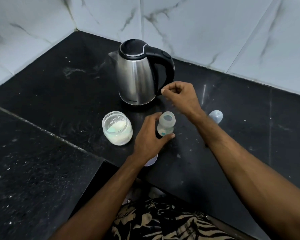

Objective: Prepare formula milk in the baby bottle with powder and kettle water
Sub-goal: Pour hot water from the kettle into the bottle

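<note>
A small clear baby bottle (165, 126) stands open on the black counter (59, 94), with some pale powder at its bottom. My left hand (150, 138) is wrapped around its lower part from the left. My right hand (181, 95) hovers above and behind the bottle, beside the foot of the kettle's handle. Its fingers are curled in and thumb and forefinger are pinched, with nothing clearly between them. The steel kettle (137, 75) has a black lid and handle and stands behind the bottle, lid closed. Left of the bottle is an open glass jar (117, 128) of white powder.
The bottle's translucent cap (216, 116) lies on the counter to the right of my right forearm. A pale round lid (151, 161) shows from under my left wrist near the counter's edge. White marble-look tiled walls (215, 32) close the corner behind the kettle.
</note>
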### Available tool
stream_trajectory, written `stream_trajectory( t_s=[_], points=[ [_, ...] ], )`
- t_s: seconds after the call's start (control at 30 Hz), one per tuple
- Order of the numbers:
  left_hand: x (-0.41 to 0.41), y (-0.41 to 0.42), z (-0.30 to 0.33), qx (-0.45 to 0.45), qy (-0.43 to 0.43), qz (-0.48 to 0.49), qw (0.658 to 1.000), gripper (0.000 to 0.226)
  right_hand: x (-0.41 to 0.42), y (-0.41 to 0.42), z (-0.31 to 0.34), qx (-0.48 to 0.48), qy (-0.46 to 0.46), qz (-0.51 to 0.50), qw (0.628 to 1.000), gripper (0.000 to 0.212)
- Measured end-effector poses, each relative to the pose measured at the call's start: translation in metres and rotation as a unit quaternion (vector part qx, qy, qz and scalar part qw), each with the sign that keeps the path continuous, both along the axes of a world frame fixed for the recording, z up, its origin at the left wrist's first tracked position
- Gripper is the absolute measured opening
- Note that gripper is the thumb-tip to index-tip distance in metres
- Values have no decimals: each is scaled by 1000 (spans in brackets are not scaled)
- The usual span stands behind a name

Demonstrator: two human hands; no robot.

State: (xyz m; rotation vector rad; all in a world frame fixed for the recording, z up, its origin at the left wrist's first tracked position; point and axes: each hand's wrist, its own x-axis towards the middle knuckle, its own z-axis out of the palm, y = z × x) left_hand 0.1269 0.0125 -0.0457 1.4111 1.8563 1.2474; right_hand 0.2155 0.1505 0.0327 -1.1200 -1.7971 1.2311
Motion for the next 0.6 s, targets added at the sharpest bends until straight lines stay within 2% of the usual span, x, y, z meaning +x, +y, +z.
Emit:
stream_trajectory(
  t_s=[0.2,0.33,0.5,0.6],
  points=[
    [4,11,0,0,8,15,1000,72,7,29,-11,20,-3,-25,999,7],
    [4,17,3,-3,4,13,1000,66,1,45,-17,38,20,-74,996,32],
    [1,19,2,-12,9,4,1000,50,-11,59,-16,35,24,-15,999,57],
    [1,21,3,-16,4,2,1000,49,-22,66,-14,6,24,19,1000,61]
  ],
)
